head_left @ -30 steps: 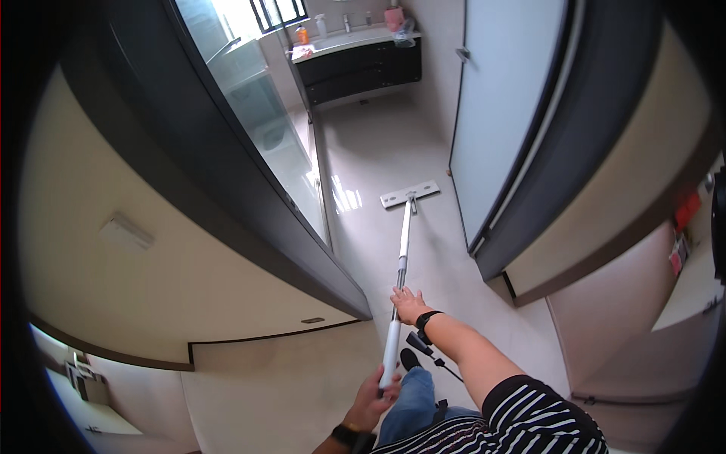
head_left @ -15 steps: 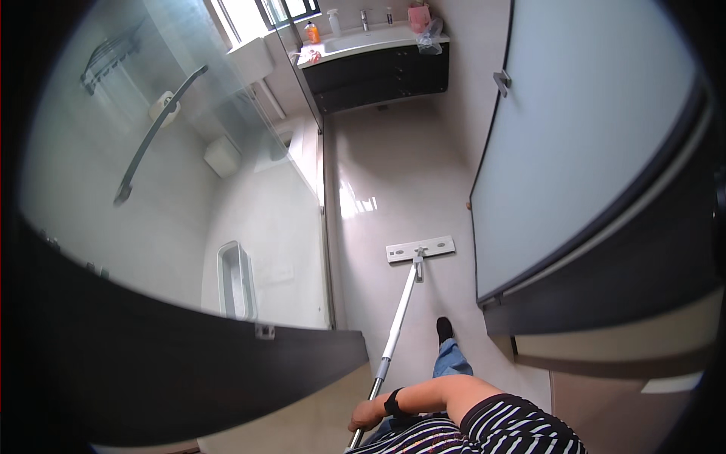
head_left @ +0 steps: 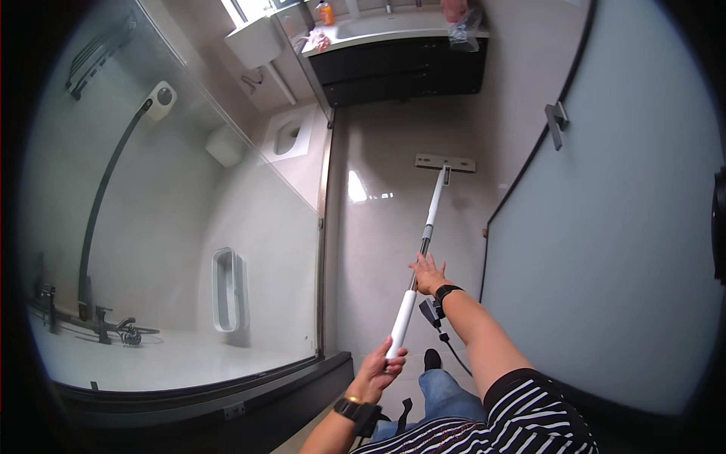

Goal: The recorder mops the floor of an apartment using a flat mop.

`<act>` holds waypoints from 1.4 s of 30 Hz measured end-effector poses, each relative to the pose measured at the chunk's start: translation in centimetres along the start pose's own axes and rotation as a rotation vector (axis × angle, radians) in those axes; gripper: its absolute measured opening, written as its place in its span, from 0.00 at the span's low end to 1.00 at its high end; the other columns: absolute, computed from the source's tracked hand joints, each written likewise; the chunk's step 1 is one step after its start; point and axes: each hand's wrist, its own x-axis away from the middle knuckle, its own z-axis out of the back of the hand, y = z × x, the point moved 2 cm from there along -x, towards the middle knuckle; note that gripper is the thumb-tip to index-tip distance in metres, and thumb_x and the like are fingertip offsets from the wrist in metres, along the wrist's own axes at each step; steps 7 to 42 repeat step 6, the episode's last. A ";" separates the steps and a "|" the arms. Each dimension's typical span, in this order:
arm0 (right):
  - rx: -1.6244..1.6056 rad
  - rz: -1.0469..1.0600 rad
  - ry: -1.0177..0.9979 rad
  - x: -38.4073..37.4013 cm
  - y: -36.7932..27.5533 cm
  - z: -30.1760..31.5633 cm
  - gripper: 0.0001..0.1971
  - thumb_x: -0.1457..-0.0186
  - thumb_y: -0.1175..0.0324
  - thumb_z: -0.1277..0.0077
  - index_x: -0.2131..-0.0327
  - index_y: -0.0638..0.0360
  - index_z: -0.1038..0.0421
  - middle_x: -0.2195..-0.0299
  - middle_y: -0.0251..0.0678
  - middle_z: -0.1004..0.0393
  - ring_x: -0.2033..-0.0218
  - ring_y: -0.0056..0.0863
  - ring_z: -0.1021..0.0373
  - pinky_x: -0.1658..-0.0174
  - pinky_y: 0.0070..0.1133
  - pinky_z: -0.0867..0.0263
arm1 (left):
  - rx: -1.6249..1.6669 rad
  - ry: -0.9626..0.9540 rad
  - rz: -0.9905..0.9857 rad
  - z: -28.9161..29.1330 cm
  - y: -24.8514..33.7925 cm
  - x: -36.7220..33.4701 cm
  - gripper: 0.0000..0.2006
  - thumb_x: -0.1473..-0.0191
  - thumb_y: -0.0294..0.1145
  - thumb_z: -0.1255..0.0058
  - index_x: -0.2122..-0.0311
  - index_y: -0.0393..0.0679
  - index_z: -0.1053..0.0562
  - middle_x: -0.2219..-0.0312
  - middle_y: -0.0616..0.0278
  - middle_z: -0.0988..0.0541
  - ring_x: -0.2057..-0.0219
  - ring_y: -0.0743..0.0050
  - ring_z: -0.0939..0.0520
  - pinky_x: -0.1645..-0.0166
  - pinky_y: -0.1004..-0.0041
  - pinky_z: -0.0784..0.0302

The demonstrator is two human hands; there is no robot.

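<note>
A flat mop stretches away from me, its pale rectangular head (head_left: 458, 164) lying on the tiled floor in front of the vanity. My left hand (head_left: 376, 371) is wrapped round the end of its white grip (head_left: 401, 324). Farther up, my right hand (head_left: 429, 275) is at the metal part of the pole (head_left: 425, 245), fingers spread and not closed round it. Black bands are on both wrists. A small black device with a cable (head_left: 431, 312) hangs below my right wrist.
A dark vanity with a white basin (head_left: 378, 29) stands at the far end. On the left, a glass shower panel (head_left: 265, 250) borders the squat toilet (head_left: 289, 138) and a white tub (head_left: 224, 291). A frosted door (head_left: 628, 212) stands at the right.
The mop head has slid forward and slightly right, toward the vanity. My left hand has come into view on the grip; my right hand has moved forward and its fingers have spread.
</note>
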 end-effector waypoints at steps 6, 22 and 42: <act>0.124 0.794 -0.190 1.6 -4.2 -6.9 0.16 0.51 0.62 0.53 0.55 0.42 0.33 0.55 0.40 0.33 0.41 0.41 0.51 0.48 0.62 0.58 | -0.133 0.095 0.094 7.1 -1.9 11.4 0.22 0.40 0.50 0.66 0.69 0.37 0.34 0.88 0.71 0.38 0.90 0.87 0.39 0.89 0.84 0.48; 0.124 0.794 -0.190 1.6 -4.2 -6.9 0.16 0.51 0.62 0.53 0.55 0.42 0.33 0.55 0.40 0.33 0.41 0.41 0.51 0.48 0.62 0.58 | -0.133 0.095 0.094 7.1 -1.9 11.4 0.22 0.40 0.50 0.66 0.69 0.37 0.34 0.88 0.71 0.38 0.90 0.87 0.39 0.89 0.84 0.48; 0.124 0.794 -0.190 1.6 -4.2 -6.9 0.16 0.51 0.62 0.53 0.55 0.42 0.33 0.55 0.40 0.33 0.41 0.41 0.51 0.48 0.62 0.58 | -0.133 0.095 0.094 7.1 -1.9 11.4 0.22 0.40 0.50 0.66 0.69 0.37 0.34 0.88 0.71 0.38 0.90 0.87 0.39 0.89 0.84 0.48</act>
